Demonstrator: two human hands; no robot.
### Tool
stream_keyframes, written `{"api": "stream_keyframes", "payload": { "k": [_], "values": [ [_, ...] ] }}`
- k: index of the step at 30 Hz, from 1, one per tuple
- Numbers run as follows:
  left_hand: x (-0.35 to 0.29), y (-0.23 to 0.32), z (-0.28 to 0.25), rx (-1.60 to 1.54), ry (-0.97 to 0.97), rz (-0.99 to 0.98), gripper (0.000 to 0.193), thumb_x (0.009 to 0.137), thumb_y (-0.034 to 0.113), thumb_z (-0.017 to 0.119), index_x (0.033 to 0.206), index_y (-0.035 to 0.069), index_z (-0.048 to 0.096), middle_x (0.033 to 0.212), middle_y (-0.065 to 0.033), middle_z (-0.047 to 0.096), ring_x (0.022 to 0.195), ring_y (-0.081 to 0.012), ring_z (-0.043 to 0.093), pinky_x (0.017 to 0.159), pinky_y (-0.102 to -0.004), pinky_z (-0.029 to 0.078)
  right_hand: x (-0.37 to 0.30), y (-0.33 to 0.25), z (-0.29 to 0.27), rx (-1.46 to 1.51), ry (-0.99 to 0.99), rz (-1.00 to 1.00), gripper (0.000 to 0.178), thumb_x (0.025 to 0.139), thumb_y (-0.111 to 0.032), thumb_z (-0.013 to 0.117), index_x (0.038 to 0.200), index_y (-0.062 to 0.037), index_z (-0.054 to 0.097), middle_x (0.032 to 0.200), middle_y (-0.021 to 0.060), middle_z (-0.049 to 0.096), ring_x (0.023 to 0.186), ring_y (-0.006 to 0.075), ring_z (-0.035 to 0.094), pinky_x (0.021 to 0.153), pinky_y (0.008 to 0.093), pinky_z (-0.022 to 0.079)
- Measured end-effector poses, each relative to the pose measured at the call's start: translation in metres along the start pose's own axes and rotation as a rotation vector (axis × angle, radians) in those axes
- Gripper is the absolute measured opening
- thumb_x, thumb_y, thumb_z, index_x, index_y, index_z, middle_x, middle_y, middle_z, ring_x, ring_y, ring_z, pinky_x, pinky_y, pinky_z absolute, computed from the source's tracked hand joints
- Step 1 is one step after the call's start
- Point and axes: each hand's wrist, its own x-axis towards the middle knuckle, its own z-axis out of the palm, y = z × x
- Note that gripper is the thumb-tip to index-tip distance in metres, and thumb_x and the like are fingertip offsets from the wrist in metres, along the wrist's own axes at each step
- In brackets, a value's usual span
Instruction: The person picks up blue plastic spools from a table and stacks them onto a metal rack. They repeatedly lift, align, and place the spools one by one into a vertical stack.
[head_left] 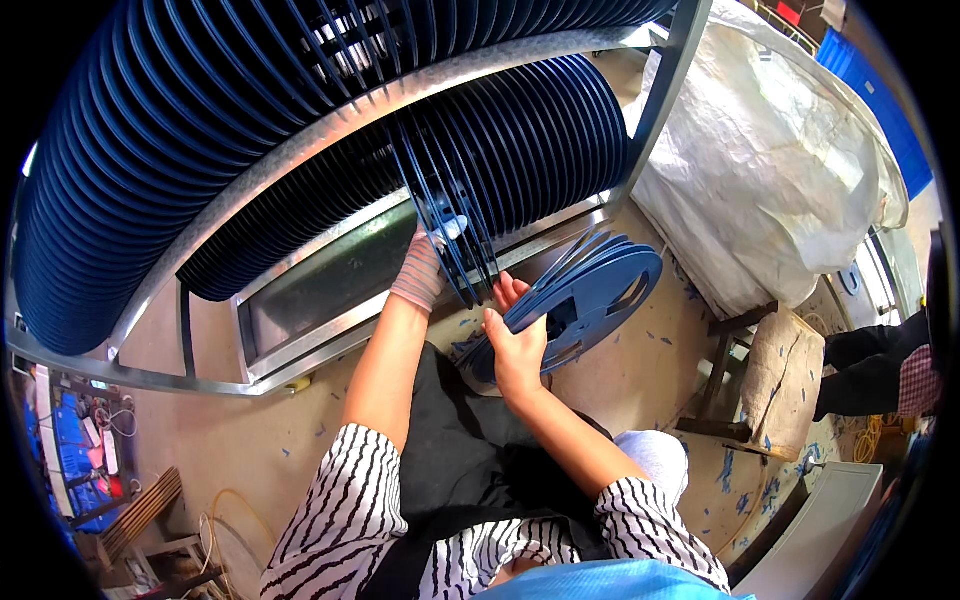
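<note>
My right hand [515,350] grips a fan of thin, stiff, light blue plastic reels [590,295] by their rims; my gloved left hand [425,265] pinches racked reels [450,210].

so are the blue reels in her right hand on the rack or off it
Off it: the right hand holds the fanned reels clear of the rack, beside the racked row.

Short-sleeved top, white with wavy black stripes; sleeves end above elbows, cuffs loose. Black apron over front, running from chest down across lap. Light grey trousers showing at right knee, past apron edge. Left hand [420,270] covered by knitted work glove, pinkish-grey, ribbed cuff at wrist, fingertips paler. Right hand [515,350] bare, no glove. Forearms uncovered, no watch or bands visible. Pale blue fabric at near edge, below chin.
</note>
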Motion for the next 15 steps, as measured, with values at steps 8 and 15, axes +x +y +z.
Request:
{"api": "stream_keyframes", "payload": {
  "k": [8,15],
  "values": [
    [-0.008,0.024,-0.018,-0.155,-0.438,-0.091,0.030,0.099,0.032,0.044,0.108,0.009,0.061,0.099,-0.0062,0.067,0.088,-0.0174,0.067,0.079,-0.0328,0.058,-0.005,0.009,0.017,0.061,-0.023,0.054,0.059,0.084,0.000,0.064,0.133,0.0057,0.031,0.143,0.0231,0.038,0.136,0.0317,0.038,0.115,0.0416,0.027],
    [0.015,0.013,-0.034,0.178,-0.092,0.117,0.031,0.096,0.039,0.050,0.090,0.012,0.065,0.080,-0.0025,0.067,0.071,-0.0167,0.066,0.063,-0.0322,0.058,0.003,0.020,0.018,0.027,-0.103,0.058,0.067,0.086,-0.012,0.067,0.137,0.0047,0.027,0.148,0.0217,0.032,0.140,0.0322,0.030,0.115,0.0419,0.025]
  ]
}}
